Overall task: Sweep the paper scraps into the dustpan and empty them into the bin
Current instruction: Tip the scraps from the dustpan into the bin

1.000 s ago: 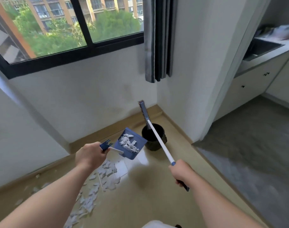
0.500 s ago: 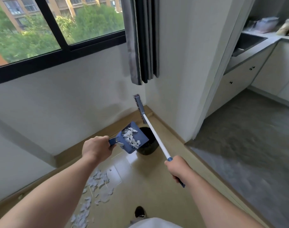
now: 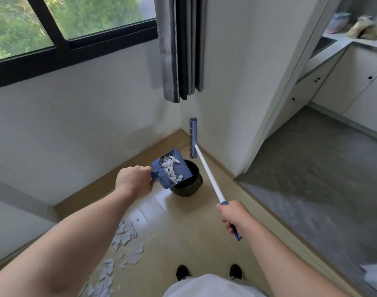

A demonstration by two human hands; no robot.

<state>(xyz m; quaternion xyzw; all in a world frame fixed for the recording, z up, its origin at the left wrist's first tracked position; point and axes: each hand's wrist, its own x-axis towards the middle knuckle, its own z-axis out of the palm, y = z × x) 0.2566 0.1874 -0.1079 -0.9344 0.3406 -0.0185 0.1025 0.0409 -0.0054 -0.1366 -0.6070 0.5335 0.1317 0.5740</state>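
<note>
Head view, looking down into a room corner. The left hand (image 3: 134, 182) is clenched in a fist on the short handle of a blue plastic dustpan (image 3: 172, 168), a flat, square-edged scoop with a toothed comb along its near wall. The pan is held in the air, tilted, directly above the left part of the bin (image 3: 188, 183), a round, dark, glossy bucket standing on the floor near the corner. Crumpled white paper scraps (image 3: 170, 167) lie heaped in the pan's bed.

The right hand (image 3: 233, 215) has its fingers wrapped tight round the blue grip of a broom (image 3: 206, 172). Its smooth white pole runs up and to the far left to a narrow blue head, raised off the floor against the white wall just beyond the bin.

More torn scraps on the floor (image 3: 123, 243) are scattered at near left across the smooth, shiny tan floor (image 3: 183, 236). To the right, the surface changes to mottled grey flooring (image 3: 311, 179). A pleated grey curtain (image 3: 179, 48) hangs beside a black-framed window (image 3: 71, 46).
</note>
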